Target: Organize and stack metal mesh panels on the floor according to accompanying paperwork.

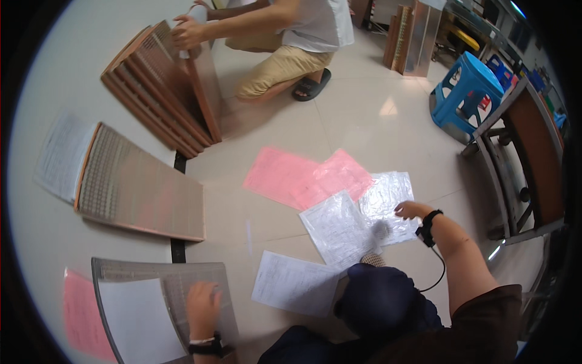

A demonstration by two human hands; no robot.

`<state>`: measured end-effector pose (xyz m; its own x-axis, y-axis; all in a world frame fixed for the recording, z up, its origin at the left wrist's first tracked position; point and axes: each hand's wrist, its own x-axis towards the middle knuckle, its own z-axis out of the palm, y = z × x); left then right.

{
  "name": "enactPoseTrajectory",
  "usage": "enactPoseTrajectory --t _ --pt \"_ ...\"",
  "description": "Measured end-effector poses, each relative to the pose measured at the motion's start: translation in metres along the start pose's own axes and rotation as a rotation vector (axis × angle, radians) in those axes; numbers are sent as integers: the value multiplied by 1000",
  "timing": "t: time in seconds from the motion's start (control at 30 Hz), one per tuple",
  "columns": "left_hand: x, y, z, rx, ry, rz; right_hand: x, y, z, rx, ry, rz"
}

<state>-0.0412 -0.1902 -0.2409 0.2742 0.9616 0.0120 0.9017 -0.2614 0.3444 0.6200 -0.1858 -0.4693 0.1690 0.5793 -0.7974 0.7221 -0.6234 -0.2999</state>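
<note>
My left hand (204, 306) is in front of a grey perforated panel (203, 276) that leans against the wall at the lower left. Motion blurs its fingers, and contact with the panel cannot be made out. A white sheet (136, 315) lies against that panel's face. My right hand (413, 210) is over a white sheet in a clear sleeve (391, 188) on the floor, its fingers loosely bent and nothing visible in them. Beside that are another sleeved white sheet (336, 227), two pink sheets (279, 173) and a printed white sheet (294, 282).
A co-worker's hands (189, 31) grip a stack of copper-edged panels (163, 85) at the upper left. Another panel (136, 188) leans below it. On the right are a blue stool (470, 82) and a wheeled cart (524, 158). More panels (418, 39) stand behind.
</note>
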Motion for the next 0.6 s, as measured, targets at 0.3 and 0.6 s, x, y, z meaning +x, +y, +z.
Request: enactPoseTrajectory --t 0.3,0.6 --pt "38 10 230 -85 -713 178 5 -94 120 123 470 -127" --pt "15 101 282 275 -674 271 19 -84 157 338 544 -274"
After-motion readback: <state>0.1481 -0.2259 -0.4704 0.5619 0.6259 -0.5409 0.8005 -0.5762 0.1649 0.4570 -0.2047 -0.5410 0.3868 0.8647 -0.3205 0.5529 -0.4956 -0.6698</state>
